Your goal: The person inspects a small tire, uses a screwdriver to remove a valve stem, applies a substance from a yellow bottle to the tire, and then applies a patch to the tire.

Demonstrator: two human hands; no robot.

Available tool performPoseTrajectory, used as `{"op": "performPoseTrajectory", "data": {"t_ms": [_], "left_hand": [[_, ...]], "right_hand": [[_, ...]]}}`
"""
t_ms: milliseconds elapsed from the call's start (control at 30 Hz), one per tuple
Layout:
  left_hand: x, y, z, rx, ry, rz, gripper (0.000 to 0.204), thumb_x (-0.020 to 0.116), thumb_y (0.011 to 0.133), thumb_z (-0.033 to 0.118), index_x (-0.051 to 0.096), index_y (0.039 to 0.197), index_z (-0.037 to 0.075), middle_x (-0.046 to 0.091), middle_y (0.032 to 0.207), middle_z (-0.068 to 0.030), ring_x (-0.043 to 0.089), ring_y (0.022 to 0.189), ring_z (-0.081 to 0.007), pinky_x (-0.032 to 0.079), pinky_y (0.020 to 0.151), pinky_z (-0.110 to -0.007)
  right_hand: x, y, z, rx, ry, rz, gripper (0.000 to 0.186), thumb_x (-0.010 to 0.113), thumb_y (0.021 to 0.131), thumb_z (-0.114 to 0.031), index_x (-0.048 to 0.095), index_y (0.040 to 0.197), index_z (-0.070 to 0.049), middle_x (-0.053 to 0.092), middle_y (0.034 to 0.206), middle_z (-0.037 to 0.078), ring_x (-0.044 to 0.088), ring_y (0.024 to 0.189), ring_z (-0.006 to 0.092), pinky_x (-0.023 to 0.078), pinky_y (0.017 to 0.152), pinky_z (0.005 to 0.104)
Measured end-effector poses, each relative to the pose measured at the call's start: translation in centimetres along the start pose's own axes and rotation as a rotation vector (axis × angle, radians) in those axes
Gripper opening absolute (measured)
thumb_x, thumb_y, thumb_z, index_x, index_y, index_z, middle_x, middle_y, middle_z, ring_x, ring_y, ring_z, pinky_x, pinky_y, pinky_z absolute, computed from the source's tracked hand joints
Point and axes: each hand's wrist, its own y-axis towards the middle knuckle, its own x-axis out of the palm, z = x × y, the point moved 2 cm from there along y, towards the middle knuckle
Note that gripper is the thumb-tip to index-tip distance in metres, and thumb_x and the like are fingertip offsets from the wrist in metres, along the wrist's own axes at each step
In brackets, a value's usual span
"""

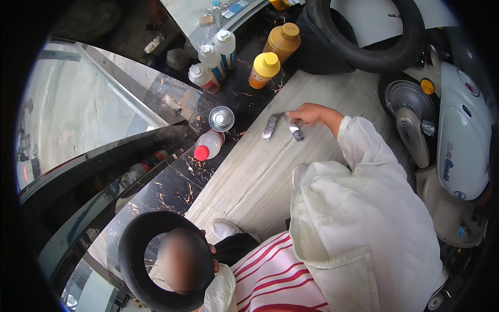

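Closest is the person's own white jacket (364,208), open over a red-striped shirt (275,273), and beside it at the lower left a black tyre (134,247). The left hand (214,257) has its fingers curled round the tyre's right side, gripping it; a blurred patch in the ring's opening cannot be made out. A white shoe (226,228) stands just beyond, on the grey floor (249,174). Farther out, two silvery pieces (270,127) lie side by side on this floor, with the right hand (310,115) over them: its forefinger points toward the upper end of the left piece, while the right piece sits right under the fingers, and whether they pinch it I cannot tell. The step in hand looks like reaching for these pieces with the tyre kept in the other hand; lifting one would call for a fine thumb-and-finger pinch. There is open floor around the pieces on the near side. To their left runs the edge of a black marbled strip (171,190), where a red-capped bottle (210,143), a metal can (222,119) and a yellow bottle (263,70) crowd that side. At the far right, a bigger tyre (413,44) and a pale scooter (462,140) bound the room for moving.
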Motion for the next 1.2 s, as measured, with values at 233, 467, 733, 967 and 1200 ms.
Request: {"op": "performPoseTrajectory", "data": {"t_ms": [233,467,733,967,1200], "left_hand": [[0.3,1.2,0.4,0.277,0.058,0.208,0.037,0.059,0.100,0.024,0.053,0.136,0.016,0.068,0.105,-0.0191,0.072,0.079,-0.0313,0.062,0.053,-0.040],[-2.6,1.9,0.5,0.328,0.049,0.230,0.041,0.059,0.101,0.024,0.051,0.141,0.022,0.068,0.115,-0.0184,0.073,0.089,-0.0333,0.064,0.057,-0.043],[-4.7,-1.2,-0.8,0.653,1.340,0.315,0.063,0.067,0.092,-0.003,0.039,0.149,0.000,0.073,0.111,-0.0108,0.070,0.095,-0.0155,0.053,0.096,-0.029],[-6.9,-1.9,-1.8,0.096,0.350,0.540,0.044,0.056,0.098,0.017,0.047,0.141,0.022,0.066,0.118,-0.0187,0.071,0.091,-0.0328,0.063,0.056,-0.042],[-3.0,1.1,0.2,0.323,0.307,0.369,0.046,0.057,0.100,0.023,0.044,0.144,0.017,0.065,0.121,-0.0197,0.071,0.092,-0.0312,0.063,0.057,-0.038]], "right_hand": [[-14.1,-11.4,-11.1,-0.594,0.355,0.891,0.035,0.061,0.100,-0.032,0.074,0.101,0.001,0.074,0.096,0.015,0.070,0.079,0.0294,0.055,0.079,0.0400],[-22.6,-4.3,-23.4,-0.434,-0.928,1.102,0.029,0.061,0.097,-0.014,0.070,0.122,-0.001,0.062,0.129,0.020,0.064,0.117,0.0362,0.053,0.096,0.0422],[-30.7,8.0,-24.8,-0.129,-0.684,0.983,0.025,0.065,0.087,-0.011,0.076,0.105,0.003,0.071,0.113,0.027,0.069,0.109,0.0406,0.055,0.090,0.0428],[-29.7,6.3,-25.2,-0.176,-0.469,1.030,0.027,0.066,0.088,-0.016,0.077,0.108,0.000,0.070,0.119,0.025,0.068,0.112,0.0394,0.055,0.093,0.0418],[-21.7,-9.6,-22.0,-0.972,-0.789,1.534,0.027,0.056,0.101,-0.016,0.071,0.103,0.006,0.068,0.112,0.024,0.065,0.104,0.0401,0.051,0.092,0.0449]]}}
